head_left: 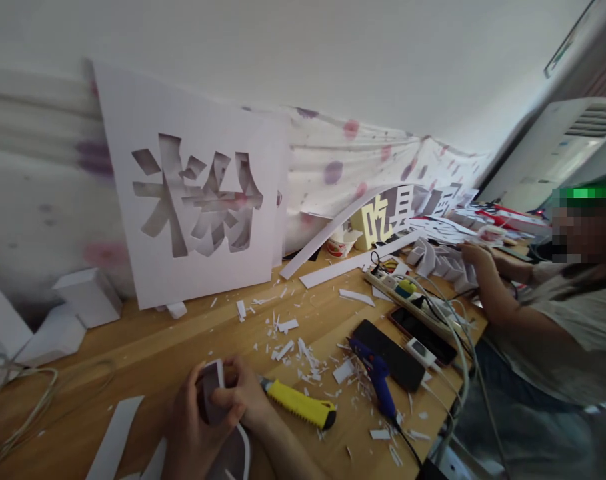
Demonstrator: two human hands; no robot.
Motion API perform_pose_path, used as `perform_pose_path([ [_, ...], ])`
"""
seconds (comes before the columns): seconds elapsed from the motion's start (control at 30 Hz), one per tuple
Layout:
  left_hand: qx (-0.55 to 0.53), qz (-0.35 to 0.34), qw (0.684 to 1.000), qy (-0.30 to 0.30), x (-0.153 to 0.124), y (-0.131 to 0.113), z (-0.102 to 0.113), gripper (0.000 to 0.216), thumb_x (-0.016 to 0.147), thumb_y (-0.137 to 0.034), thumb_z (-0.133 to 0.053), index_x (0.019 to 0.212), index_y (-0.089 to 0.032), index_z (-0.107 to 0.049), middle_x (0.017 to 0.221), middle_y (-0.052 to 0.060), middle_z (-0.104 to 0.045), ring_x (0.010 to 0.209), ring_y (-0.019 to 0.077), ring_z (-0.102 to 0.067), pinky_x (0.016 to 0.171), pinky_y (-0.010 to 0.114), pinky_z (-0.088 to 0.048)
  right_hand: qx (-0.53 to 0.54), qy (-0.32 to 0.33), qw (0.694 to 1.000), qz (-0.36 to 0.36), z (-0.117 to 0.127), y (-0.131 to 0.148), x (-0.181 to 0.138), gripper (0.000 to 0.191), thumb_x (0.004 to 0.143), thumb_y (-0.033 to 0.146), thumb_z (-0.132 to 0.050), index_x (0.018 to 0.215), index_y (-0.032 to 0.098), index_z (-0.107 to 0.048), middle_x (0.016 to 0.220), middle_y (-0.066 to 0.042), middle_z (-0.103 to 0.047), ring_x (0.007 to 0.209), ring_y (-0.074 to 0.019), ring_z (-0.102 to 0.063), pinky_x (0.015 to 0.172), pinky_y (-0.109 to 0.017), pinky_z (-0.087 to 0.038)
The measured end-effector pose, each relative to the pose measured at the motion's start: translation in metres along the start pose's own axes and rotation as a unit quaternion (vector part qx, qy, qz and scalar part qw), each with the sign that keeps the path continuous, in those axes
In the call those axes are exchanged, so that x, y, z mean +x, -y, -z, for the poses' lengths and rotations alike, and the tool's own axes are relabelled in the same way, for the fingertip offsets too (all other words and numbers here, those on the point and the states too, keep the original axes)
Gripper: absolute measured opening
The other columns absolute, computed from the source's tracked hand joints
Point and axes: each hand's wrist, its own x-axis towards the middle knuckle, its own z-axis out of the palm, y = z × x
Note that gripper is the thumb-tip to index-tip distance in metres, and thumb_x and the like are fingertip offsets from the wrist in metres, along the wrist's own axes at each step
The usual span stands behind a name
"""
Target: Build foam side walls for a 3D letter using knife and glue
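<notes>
At the bottom of the head view, my left hand [190,417] and my right hand [245,393] are both closed around a piece of white foam board [213,368]. Its curved lower part [241,450] shows below my fingers. Just right of my right hand lies a yellow utility knife [297,402] on the wooden table [167,350]. Farther right is a blue glue gun [377,380], beside a dark phone [389,353]. White strips [117,437] of board lie left of my left hand.
A white panel [117,200] with a cut-out character leans against the curtained wall. Scraps [307,357] litter the table middle. A power strip [423,307] with tangled cables crosses the right side. Another person [547,327] sits at right, hands on white pieces [445,263].
</notes>
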Motion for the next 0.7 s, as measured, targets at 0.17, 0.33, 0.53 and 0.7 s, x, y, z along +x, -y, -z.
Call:
perform_pose_path([
  [0.17,0.0,0.004,1.0,-0.01,0.0,-0.01,0.004,0.089,0.061,-0.066,-0.071,0.131,-0.017,-0.045,0.117,0.019,-0.067,0.1,0.0366,-0.069,0.083,0.053,-0.059,0.005,0.004,1.0,-0.002,-0.001,0.0,0.0,0.049,0.043,0.017,-0.071,0.09,0.021,-0.055,0.069,0.006,-0.068,0.058,-0.0139,-0.058,0.058,-0.026,-0.043],
  [0.33,-0.023,0.014,0.999,-0.04,0.0,-0.021,0.001,0.088,0.06,-0.073,-0.065,0.126,-0.016,-0.047,0.114,0.019,-0.067,0.1,0.0383,-0.068,0.084,0.057,-0.058,0.005,0.016,1.0,0.005,-0.002,0.004,-0.003,0.048,0.044,0.018,-0.072,0.088,0.022,-0.053,0.069,0.006,-0.068,0.059,-0.0145,-0.059,0.06,-0.026,-0.045],
  [0.53,-0.021,0.017,1.0,-0.008,-0.003,-0.015,0.002,0.093,0.06,-0.07,-0.068,0.134,-0.02,-0.041,0.123,0.018,-0.064,0.109,0.0386,-0.066,0.089,0.058,-0.055,0.001,0.017,1.0,0.019,0.0,0.003,-0.003,0.047,0.045,0.018,-0.07,0.089,0.022,-0.054,0.067,0.008,-0.066,0.059,-0.0135,-0.058,0.058,-0.025,-0.042],
  [0.7,-0.021,0.043,0.999,0.022,-0.005,-0.029,0.009,0.095,0.061,-0.066,-0.072,0.137,-0.02,-0.039,0.127,0.018,-0.062,0.111,0.0385,-0.064,0.09,0.057,-0.054,-0.001,0.025,0.999,0.027,0.002,0.002,-0.002,0.046,0.047,0.021,-0.071,0.09,0.023,-0.056,0.072,0.005,-0.071,0.067,-0.0188,-0.066,0.066,-0.03,-0.048],
])
